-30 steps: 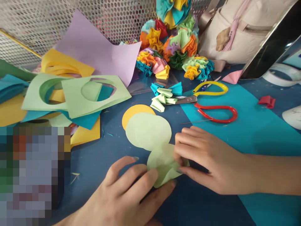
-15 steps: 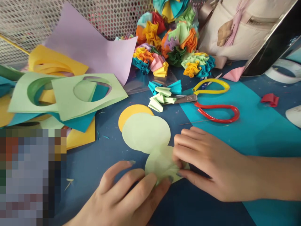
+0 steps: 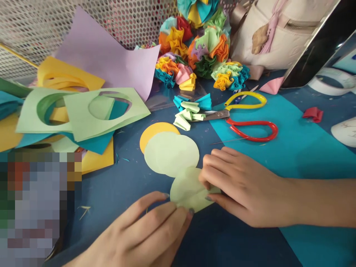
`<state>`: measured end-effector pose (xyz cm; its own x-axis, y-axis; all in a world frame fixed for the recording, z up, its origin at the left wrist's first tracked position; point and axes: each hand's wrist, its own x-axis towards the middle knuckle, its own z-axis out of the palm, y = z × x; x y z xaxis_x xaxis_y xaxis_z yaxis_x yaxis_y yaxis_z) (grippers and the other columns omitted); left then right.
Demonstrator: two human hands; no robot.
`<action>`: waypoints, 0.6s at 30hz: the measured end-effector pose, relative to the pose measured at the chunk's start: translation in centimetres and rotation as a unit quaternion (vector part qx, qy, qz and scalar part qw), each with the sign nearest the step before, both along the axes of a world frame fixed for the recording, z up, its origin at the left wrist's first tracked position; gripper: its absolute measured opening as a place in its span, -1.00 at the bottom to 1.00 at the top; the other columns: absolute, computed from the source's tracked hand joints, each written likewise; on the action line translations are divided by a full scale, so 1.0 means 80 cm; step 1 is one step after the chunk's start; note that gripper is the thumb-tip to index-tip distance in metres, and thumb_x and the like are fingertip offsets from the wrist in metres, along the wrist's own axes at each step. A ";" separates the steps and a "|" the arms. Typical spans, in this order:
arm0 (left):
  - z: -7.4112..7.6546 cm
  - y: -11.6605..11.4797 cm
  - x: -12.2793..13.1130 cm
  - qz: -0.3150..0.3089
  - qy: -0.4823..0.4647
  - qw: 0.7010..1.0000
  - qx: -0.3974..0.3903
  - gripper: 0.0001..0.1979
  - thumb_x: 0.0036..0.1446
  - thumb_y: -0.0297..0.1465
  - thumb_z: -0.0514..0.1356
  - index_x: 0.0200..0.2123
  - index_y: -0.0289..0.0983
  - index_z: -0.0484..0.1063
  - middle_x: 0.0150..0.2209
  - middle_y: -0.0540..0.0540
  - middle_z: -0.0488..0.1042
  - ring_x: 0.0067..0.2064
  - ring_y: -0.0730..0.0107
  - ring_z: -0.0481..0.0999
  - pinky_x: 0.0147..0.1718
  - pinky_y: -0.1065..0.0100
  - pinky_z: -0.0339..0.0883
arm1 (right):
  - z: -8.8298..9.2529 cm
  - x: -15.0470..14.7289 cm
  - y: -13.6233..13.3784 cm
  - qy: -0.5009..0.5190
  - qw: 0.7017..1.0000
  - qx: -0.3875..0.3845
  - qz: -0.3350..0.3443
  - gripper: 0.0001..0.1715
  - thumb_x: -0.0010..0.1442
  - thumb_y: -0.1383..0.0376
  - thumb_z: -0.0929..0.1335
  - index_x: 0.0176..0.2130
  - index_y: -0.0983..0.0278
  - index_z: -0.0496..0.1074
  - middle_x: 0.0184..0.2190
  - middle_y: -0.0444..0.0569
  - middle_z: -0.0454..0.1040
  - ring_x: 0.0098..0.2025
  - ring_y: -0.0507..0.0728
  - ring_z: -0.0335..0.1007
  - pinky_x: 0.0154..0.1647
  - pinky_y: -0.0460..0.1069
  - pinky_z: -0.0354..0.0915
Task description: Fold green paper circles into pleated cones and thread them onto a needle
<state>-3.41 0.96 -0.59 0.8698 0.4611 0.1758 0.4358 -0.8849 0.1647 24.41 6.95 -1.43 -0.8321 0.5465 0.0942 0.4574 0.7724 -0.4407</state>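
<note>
A folded pale green paper circle (image 3: 189,191) lies on the blue mat, and both hands grip it. My left hand (image 3: 144,233) pinches its lower left edge, with the fingertips on the paper. My right hand (image 3: 239,189) holds its right end between fingers and thumb. A crease runs across the paper between my hands. A flat pale green circle (image 3: 171,154) lies just above it, touching it and overlapping a yellow paper circle (image 3: 152,133). Scissors with red and yellow handles (image 3: 244,118) lie beyond my right hand.
Small folded green and teal paper strips (image 3: 189,113) lie by the scissors blades. Cut green sheets with round holes (image 3: 105,111) and a lilac sheet (image 3: 108,55) are piled at left. Multicoloured paper flowers (image 3: 200,48) stand at the back, before perforated metal mesh (image 3: 83,22). A pixelated patch covers the lower left.
The folded green circle now lies flatter, with its crease showing. Both hands have closed along it and shifted slightly left. The whole view has drifted a little.
</note>
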 end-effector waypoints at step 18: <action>0.023 0.025 0.072 0.008 0.074 0.997 -0.003 -0.25 0.19 0.08 0.16 0.27 -0.32 0.26 -0.06 -0.18 0.52 -0.08 0.11 0.50 0.07 0.09 0.21 | 0.006 0.014 0.007 0.142 0.981 -0.125 -0.033 -0.81 0.29 0.50 0.27 -0.15 0.25 0.33 -0.25 -0.08 0.40 -0.20 0.08 0.25 -0.17 -0.02 0.18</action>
<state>2.39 2.97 1.22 0.8785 0.4758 0.0437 0.4697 -0.8768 0.1033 25.49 7.50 -0.99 -0.7543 0.6336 0.1722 0.3343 0.5963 -0.7298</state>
